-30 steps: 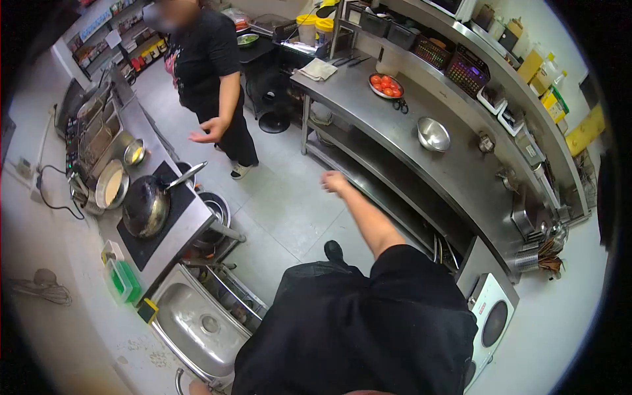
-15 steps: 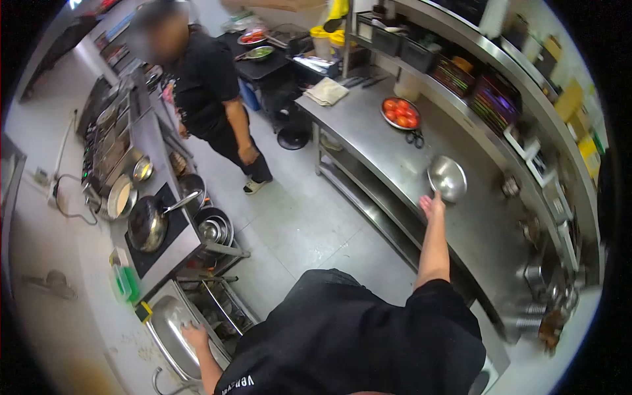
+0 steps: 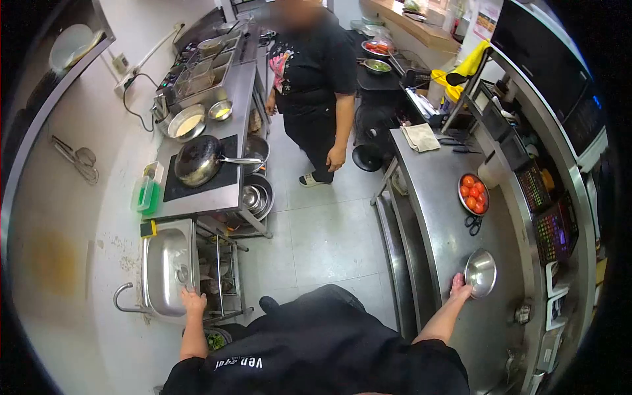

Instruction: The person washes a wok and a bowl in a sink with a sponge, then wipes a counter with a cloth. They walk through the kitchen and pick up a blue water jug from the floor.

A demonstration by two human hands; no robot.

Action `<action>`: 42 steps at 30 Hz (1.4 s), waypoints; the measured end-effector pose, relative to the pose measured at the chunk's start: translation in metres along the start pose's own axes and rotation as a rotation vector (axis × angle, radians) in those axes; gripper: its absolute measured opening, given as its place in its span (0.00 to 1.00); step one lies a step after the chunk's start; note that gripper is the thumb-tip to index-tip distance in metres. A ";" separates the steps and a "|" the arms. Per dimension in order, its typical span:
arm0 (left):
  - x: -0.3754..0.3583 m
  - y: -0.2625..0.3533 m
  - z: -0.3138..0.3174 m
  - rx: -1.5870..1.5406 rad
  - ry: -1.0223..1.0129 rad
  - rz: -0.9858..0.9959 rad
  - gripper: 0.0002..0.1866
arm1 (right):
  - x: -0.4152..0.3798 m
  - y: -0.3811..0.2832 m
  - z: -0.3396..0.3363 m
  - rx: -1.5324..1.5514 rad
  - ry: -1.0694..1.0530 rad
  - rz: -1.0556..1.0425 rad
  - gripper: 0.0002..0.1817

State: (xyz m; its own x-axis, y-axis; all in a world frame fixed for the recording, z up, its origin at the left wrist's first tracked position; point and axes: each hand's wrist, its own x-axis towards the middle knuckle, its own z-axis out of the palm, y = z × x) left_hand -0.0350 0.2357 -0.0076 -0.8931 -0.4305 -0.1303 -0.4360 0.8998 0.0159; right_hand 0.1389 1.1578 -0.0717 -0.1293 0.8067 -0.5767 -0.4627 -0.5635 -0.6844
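On the right, my right hand [image 3: 460, 287] is at the near left rim of a steel bowl [image 3: 480, 272] over the metal counter [image 3: 441, 217], its fingers closed on the rim. The bowl is tilted and its shiny inside shows. My left hand [image 3: 193, 301] is at the right edge of the steel sink [image 3: 161, 263], fingers apart, with nothing seen in it. Farther up the counter are a bowl of tomatoes [image 3: 473, 195] and black scissors [image 3: 473, 225].
Another person [image 3: 309, 85] in black stands in the aisle. A covered pan [image 3: 199, 161] with its handle pointing right sits on the left worktop. Shelves with crates [image 3: 553, 230] line the right side. A faucet [image 3: 124, 299] stands beside the sink.
The view has turned left, so the counter and bowl appear farther right and lower. My left hand has come to the sink's edge. My right hand remains at the bowl.
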 end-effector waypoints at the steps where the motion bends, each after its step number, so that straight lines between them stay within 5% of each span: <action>1: -0.003 -0.009 0.008 0.018 -0.008 -0.004 0.26 | -0.006 -0.001 0.002 0.006 0.039 0.017 0.32; 17: -0.013 -0.069 0.014 -0.042 -0.133 -0.148 0.25 | -0.061 0.050 0.029 -0.033 0.045 -0.113 0.24; 28: -0.016 -0.122 0.026 -0.021 -0.150 -0.176 0.26 | -0.142 0.114 0.116 -0.016 0.133 -0.110 0.23; 34: -0.013 -0.152 0.015 -0.066 -0.131 -0.257 0.25 | -0.163 0.181 0.149 -0.169 -0.233 -0.100 0.20; 38: 0.016 -0.178 0.023 -0.108 0.025 -0.204 0.24 | -0.246 0.254 0.185 -0.337 -0.244 0.039 0.21; 42: 0.055 -0.203 0.024 -0.244 0.128 -0.131 0.23 | -0.318 0.337 0.203 -0.486 -0.562 0.296 0.22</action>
State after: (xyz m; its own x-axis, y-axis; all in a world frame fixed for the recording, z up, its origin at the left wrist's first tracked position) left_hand 0.0071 0.0314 -0.0421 -0.8272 -0.5615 -0.0212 -0.5485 0.7988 0.2472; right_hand -0.1540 0.7477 -0.0280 -0.6695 0.5075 -0.5425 0.0774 -0.6786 -0.7304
